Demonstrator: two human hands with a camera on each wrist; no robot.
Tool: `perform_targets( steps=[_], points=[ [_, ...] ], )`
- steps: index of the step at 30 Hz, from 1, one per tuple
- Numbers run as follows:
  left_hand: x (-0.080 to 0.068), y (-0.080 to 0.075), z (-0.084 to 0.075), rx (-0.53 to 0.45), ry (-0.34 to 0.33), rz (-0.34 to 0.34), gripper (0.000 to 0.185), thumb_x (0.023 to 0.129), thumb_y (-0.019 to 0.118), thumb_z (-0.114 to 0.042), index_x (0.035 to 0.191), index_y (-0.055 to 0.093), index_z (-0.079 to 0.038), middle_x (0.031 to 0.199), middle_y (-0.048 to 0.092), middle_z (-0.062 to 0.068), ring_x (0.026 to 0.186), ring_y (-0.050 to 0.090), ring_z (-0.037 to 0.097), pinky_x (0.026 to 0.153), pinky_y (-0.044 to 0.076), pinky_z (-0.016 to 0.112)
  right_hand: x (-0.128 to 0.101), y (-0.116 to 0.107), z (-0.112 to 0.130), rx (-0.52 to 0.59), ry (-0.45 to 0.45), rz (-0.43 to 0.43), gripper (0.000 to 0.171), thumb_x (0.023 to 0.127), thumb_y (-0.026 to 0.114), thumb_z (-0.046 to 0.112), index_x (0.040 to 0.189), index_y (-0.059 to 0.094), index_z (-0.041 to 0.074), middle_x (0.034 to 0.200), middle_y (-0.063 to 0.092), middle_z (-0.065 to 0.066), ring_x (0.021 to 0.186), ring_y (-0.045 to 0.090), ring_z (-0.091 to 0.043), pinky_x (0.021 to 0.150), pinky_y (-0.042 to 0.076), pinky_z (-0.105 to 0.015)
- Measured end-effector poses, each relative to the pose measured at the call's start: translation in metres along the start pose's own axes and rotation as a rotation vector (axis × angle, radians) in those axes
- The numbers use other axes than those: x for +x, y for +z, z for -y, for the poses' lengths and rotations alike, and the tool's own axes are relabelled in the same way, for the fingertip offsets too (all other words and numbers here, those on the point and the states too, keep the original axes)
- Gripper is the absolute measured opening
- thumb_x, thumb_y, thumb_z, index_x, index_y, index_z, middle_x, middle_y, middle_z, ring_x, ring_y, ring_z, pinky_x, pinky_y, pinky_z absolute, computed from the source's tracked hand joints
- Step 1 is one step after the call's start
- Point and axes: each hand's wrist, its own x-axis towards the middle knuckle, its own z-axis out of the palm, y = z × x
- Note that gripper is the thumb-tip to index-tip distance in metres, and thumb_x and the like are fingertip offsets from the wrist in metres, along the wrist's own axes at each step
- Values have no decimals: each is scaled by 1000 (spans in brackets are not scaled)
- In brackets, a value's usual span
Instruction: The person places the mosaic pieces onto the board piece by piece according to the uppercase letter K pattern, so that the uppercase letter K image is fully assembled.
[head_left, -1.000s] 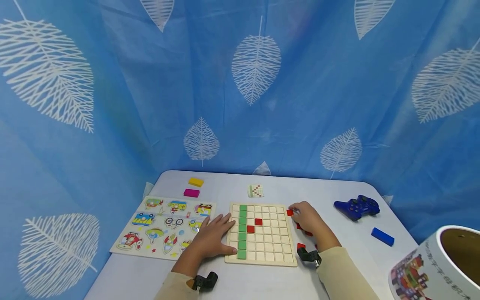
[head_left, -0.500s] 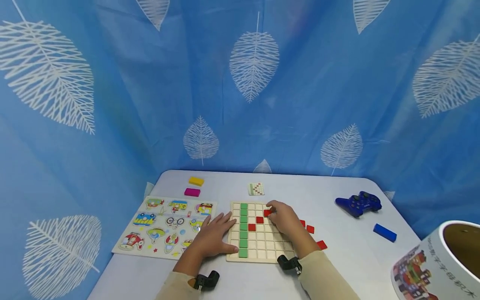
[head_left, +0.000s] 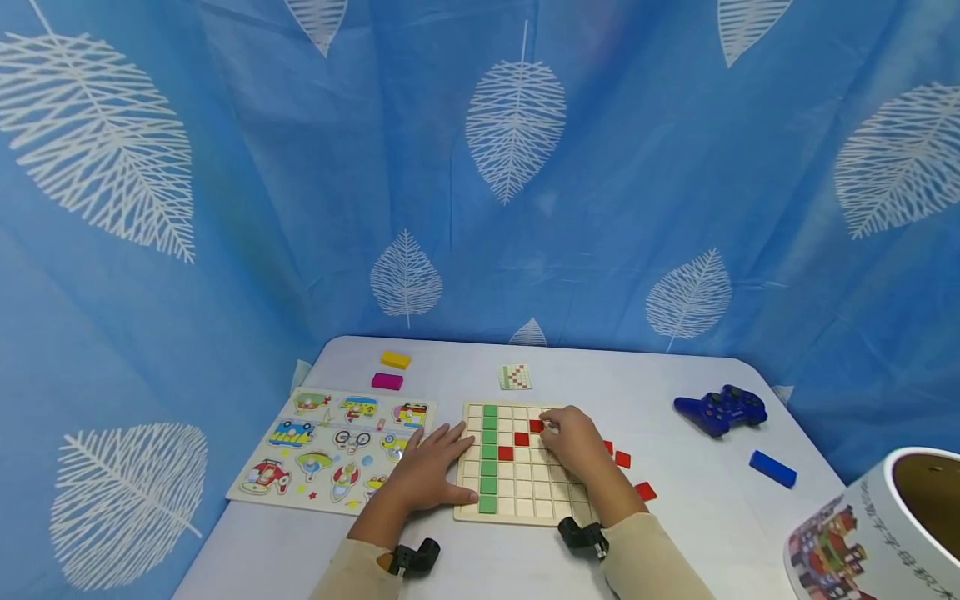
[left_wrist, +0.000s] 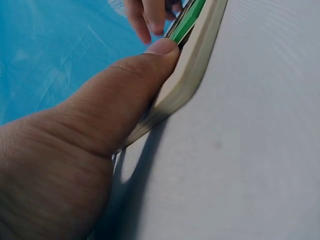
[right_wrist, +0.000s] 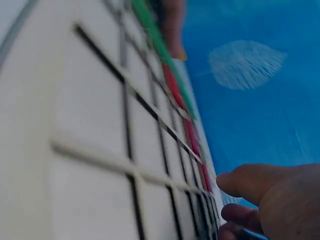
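Observation:
A wooden grid board lies on the table, with a column of green tiles along its left side. Red tiles climb diagonally to the right from that column. At the upper end of this diagonal my right hand has its curled fingertips on a red tile, which sits in or right over a cell. My left hand is spread along the board's left edge, its thumb pressing the rim near the corner. The right wrist view shows my right thumb close to the red tiles.
Loose red tiles lie right of the board. A small pattern card is behind it. A picture puzzle board is at left, near yellow and magenta blocks. At right are a game controller, blue block and white tub.
My right hand has carried a red tile from the right of the board leftward to the diagonal's upper end, then shifted slightly right. My left hand stays on the board's left edge.

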Motion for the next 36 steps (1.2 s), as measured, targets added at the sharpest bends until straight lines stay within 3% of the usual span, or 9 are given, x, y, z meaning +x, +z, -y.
perform_targets(
  steps=[3, 6, 9, 13, 17, 21, 27, 32, 36],
  points=[
    [0, 0, -1, -2, -1, 0, 104, 74, 75, -80, 160, 45, -29, 173, 29, -3, 161, 23, 29, 129, 10, 65, -7, -19, -25, 17, 116, -20, 39, 98, 69, 19, 135, 69, 7, 130, 67, -20, 123, 61, -42, 101, 48, -62],
    [1, -1, -1, 2, -5, -3, 103, 74, 75, -79, 160, 45, -29, 173, 29, -4, 161, 22, 29, 129, 10, 65, -11, -37, -53, 9, 223, 36, 44, 94, 73, 23, 136, 67, 8, 138, 63, -22, 128, 55, -46, 103, 42, -68],
    [0, -4, -1, 3, -10, -5, 103, 75, 76, -78, 160, 46, -29, 173, 29, -3, 162, 22, 29, 129, 9, 65, -15, -47, -73, 40, 228, 121, 46, 92, 78, 22, 135, 67, 10, 146, 56, -23, 136, 47, -49, 112, 37, -72],
    [0, -6, -1, -2, -18, -6, 103, 74, 77, -78, 159, 46, -30, 173, 29, -4, 162, 22, 29, 129, 8, 64, -16, -45, -85, 80, 192, 126, 39, 93, 77, 18, 130, 70, 9, 143, 58, -23, 137, 49, -48, 114, 37, -71],
    [-1, -4, -1, -2, -12, 0, 102, 75, 75, -79, 160, 46, -30, 173, 28, -4, 162, 21, 29, 129, 9, 64, -11, -41, -80, 132, 216, 57, 35, 97, 73, 19, 129, 69, 8, 135, 61, -20, 120, 59, -38, 106, 50, -62],
    [-2, -3, -1, -3, -3, 6, 103, 75, 74, -80, 160, 45, -30, 174, 28, -3, 162, 21, 30, 129, 9, 65, 9, -32, -60, 180, 165, -10, 34, 98, 71, 21, 129, 69, 7, 130, 63, -17, 107, 61, -30, 93, 56, -49],
    [-2, -3, 0, -2, -8, -7, 102, 75, 75, -78, 160, 46, -29, 173, 29, -3, 161, 23, 30, 129, 10, 65, 41, -11, -24, 93, 0, 62, 29, 97, 72, 15, 125, 72, 5, 126, 65, -17, 112, 63, -31, 96, 56, -51],
    [0, -2, -1, 4, 7, -1, 103, 75, 74, -80, 160, 46, -28, 173, 29, -3, 161, 23, 30, 128, 11, 65, 44, -2, -14, 2, 8, 80, 23, 95, 70, 8, 118, 73, 8, 113, 66, -12, 103, 62, -28, 94, 56, -50],
    [0, -2, -1, -1, 4, 3, 103, 75, 74, -80, 160, 46, -28, 173, 29, -3, 161, 23, 30, 129, 10, 65, 37, -3, -9, -29, 13, 90, 30, 95, 69, 9, 125, 74, 5, 117, 66, -15, 110, 64, -33, 98, 56, -53]
  ],
)
